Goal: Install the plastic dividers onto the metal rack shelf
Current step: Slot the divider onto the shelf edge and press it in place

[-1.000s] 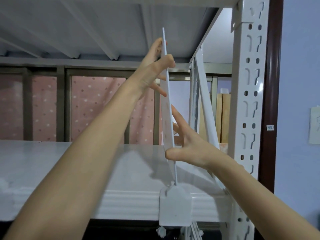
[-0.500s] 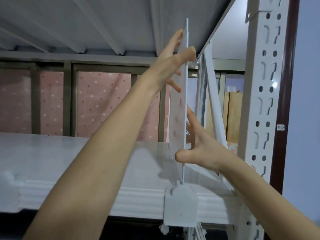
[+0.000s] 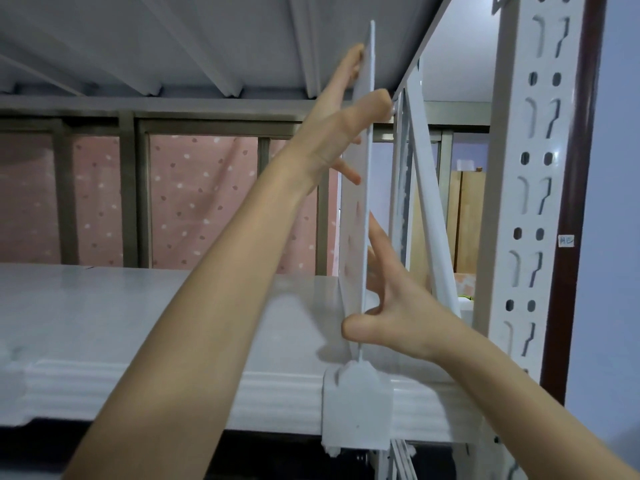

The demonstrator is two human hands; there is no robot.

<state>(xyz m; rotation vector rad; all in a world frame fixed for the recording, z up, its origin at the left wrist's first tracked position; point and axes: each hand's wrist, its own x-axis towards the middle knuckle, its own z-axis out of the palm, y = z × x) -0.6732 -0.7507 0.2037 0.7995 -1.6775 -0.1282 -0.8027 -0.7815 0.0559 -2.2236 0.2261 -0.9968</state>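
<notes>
A thin white plastic divider [image 3: 356, 209] stands upright on edge on the white metal rack shelf [image 3: 138, 323], near its right end. Its lower front tab [image 3: 356, 407] hangs over the shelf's front lip. My left hand [image 3: 339, 123] grips the divider's upper part, thumb on the right face and fingers on the left, close under the shelf above. My right hand [image 3: 391, 306] holds the lower part, thumb wrapped across the front edge and fingers spread on the right face.
The perforated white upright post [image 3: 526, 202] stands just right of the divider, with diagonal braces [image 3: 429, 209] behind my right hand. The ribbed underside of the upper shelf [image 3: 207, 39] is overhead. A pink dotted curtain [image 3: 194, 199] hangs behind the rack.
The view has shifted so the divider sits further right and higher in frame. Both hands keep their hold; the divider stands a little straighter, its top nearer the upper shelf.
</notes>
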